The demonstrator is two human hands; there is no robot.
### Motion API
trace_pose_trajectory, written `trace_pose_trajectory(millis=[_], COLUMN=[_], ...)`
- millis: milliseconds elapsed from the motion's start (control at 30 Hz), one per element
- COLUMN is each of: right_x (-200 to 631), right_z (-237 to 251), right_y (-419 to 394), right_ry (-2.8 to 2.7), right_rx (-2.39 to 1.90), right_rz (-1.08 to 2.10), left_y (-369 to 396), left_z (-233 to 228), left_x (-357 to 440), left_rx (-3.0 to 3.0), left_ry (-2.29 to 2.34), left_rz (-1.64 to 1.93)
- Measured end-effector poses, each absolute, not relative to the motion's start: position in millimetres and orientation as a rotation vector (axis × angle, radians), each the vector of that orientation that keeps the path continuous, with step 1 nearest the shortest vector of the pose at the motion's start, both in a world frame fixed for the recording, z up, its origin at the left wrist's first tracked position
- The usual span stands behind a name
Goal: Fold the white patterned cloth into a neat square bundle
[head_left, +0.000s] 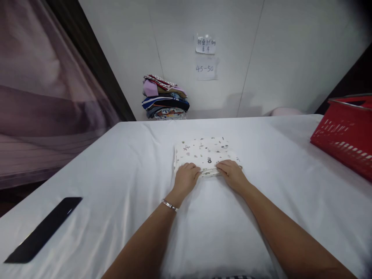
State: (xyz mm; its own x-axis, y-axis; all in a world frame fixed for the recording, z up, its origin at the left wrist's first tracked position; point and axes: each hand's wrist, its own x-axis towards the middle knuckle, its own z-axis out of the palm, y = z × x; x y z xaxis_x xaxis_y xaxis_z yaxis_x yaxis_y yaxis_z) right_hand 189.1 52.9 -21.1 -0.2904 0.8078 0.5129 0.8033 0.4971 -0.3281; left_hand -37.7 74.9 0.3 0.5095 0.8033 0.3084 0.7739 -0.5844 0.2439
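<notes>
A folded white cloth [205,151] with small dark prints lies flat on the white-covered table [139,166], its layers showing along the near edge. My left hand [187,178] grips the near left corner, fingertips on the top layer and thumb at the front edge. At the near right corner, my right hand [231,174] holds the same edge in a pinch. Both thumbs point toward the middle of the cloth. A silver bracelet [170,205] circles my left wrist. The parts of the cloth under my palms are hidden.
Several folded fabrics form a stack [165,99] beyond the table's far edge, against the wall. A red plastic basket [345,135] stands at the right. A flat black object [43,230] lies near left. Two paper notes [206,69] hang on the wall; a curtain [49,93] hangs left.
</notes>
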Motion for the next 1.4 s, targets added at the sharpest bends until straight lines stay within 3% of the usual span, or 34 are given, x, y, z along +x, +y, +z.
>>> trace_pose_trajectory(millis=[1400], right_x=[197], right_z=[-17], right_y=[47], right_ry=[-2.178], right_rx=[-1.336], right_rz=[-0.022], left_y=[78], left_z=[-9], left_x=[-33], left_rx=[2.676], left_ry=[1.413], left_rz=[0.687])
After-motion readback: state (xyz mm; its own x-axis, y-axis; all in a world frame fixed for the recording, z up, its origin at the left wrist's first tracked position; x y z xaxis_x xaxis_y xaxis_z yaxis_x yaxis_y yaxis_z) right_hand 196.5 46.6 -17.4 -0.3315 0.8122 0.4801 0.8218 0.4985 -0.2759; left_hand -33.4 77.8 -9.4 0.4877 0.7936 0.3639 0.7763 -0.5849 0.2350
